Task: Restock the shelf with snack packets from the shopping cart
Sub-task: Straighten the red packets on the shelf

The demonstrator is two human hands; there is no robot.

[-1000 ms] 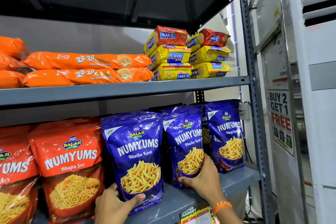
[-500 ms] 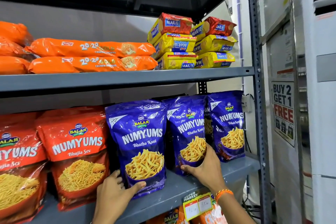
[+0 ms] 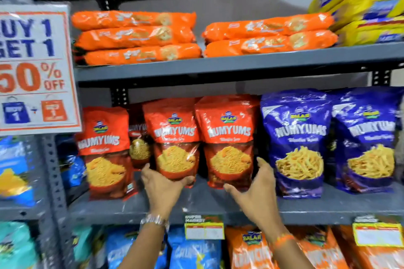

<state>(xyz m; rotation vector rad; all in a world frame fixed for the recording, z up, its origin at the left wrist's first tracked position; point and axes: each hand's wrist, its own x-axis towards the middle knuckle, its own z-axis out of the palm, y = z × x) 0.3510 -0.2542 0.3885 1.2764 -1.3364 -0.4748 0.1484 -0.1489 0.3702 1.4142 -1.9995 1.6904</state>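
Observation:
Red Numyums snack packets stand upright on the grey middle shelf [image 3: 218,205]. My left hand [image 3: 164,188] cups the bottom of the middle red packet [image 3: 175,137], thumb on its left side and fingers under it. My right hand [image 3: 255,190] grips the lower right corner of the right red packet [image 3: 227,133], thumb up its side. Another red packet [image 3: 105,148] stands further left, with one more partly hidden behind it. Two blue Numyums packets [image 3: 297,137] [image 3: 369,137] stand to the right. The shopping cart is out of view.
Orange biscuit rolls [image 3: 135,37] and yellow Marie packs [image 3: 367,6] lie on the upper shelf. A "Buy 1 Get 1" sign [image 3: 37,67] hangs on the left post. Blue and orange packets fill the lower shelf [image 3: 192,251]. Price tags [image 3: 204,230] hang on the shelf edge.
The view has swung left along the shelf. Both hands have left the blue packets and now hold two red packets.

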